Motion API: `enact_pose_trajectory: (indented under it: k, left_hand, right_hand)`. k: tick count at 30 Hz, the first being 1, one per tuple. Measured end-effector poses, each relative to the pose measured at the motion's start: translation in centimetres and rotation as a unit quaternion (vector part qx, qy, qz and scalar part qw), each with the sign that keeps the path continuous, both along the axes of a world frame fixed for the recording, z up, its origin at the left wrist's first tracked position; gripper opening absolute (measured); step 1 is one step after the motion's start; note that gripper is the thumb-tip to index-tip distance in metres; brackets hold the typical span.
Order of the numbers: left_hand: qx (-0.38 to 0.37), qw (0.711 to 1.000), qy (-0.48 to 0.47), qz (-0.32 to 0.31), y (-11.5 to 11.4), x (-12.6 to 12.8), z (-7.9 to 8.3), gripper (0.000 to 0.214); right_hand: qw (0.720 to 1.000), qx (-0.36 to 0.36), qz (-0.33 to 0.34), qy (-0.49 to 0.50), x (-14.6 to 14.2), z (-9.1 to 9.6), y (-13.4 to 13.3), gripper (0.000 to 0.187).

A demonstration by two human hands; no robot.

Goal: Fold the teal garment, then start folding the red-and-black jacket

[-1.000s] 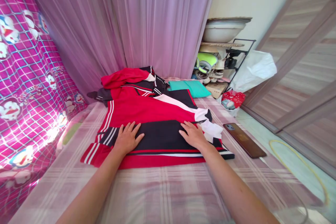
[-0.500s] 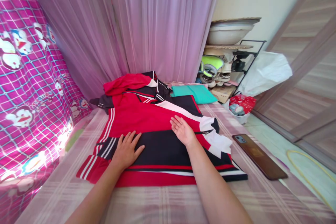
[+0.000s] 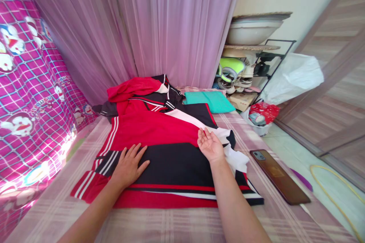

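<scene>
A red, black and white striped jersey lies spread on the checked bedsheet. My left hand rests flat on its black band near the left sleeve, fingers spread. My right hand is turned palm-up, fingers stretched out, over the jersey's right part beside the white panel; it holds nothing. More red and black clothing is heaped just behind the jersey.
A phone lies on the bed to the right. A folded teal cloth sits at the back. A shoe rack with a basin on top, a white bag and a red bag stand at right. Curtains hang behind.
My right hand lifted off the black band, turned palm-up and shifted slightly right. My left hand stayed flat on the jersey. The camera view moved a little.
</scene>
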State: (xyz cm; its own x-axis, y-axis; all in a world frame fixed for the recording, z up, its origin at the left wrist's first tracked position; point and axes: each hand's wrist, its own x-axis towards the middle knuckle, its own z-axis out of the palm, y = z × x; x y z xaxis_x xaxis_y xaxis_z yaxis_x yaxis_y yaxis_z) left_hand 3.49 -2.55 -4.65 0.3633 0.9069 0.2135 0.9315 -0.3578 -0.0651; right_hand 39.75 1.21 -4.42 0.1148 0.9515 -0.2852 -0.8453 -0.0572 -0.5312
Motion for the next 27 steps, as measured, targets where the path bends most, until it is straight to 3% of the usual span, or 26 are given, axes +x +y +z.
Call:
enact_pose_trajectory:
  k: [5, 10, 13, 17, 20, 24, 27]
  left_hand:
    - [0.014, 1.000, -0.010, -0.010, 0.1, -0.3, -0.5, 0.060]
    - [0.014, 1.000, -0.009, -0.007, 0.1, -0.5, -0.8, 0.060]
    - [-0.009, 1.000, -0.004, -0.002, 0.0, -0.3, -0.1, 0.059]
    - [-0.086, 0.996, -0.014, -0.009, 1.1, 0.2, 2.6, 0.058]
    - [-0.154, 0.988, -0.026, 0.001, 4.1, -0.1, 5.6, 0.053]
    - [-0.093, 0.989, -0.029, 0.108, 10.2, -2.9, 9.6, 0.045]
    - [-0.043, 0.980, -0.052, 0.188, 14.4, -5.8, 11.6, 0.041]
  right_hand:
    - [0.991, -0.039, -0.021, 0.123, 1.4, 1.2, -0.7, 0.025]
    - [0.988, -0.056, -0.033, 0.139, 0.8, 2.0, -0.4, 0.024]
    - [0.988, -0.065, -0.037, 0.138, 0.6, 2.3, -0.2, 0.023]
    - [0.987, -0.074, -0.034, 0.136, 0.5, 2.6, -0.1, 0.022]
    - [0.987, -0.081, -0.035, 0.135, 0.5, 2.7, -0.1, 0.022]
    - [0.988, -0.080, -0.035, 0.127, 0.3, 2.5, 0.1, 0.022]
    - [0.990, -0.082, -0.037, 0.111, 0.2, 2.4, 0.2, 0.020]
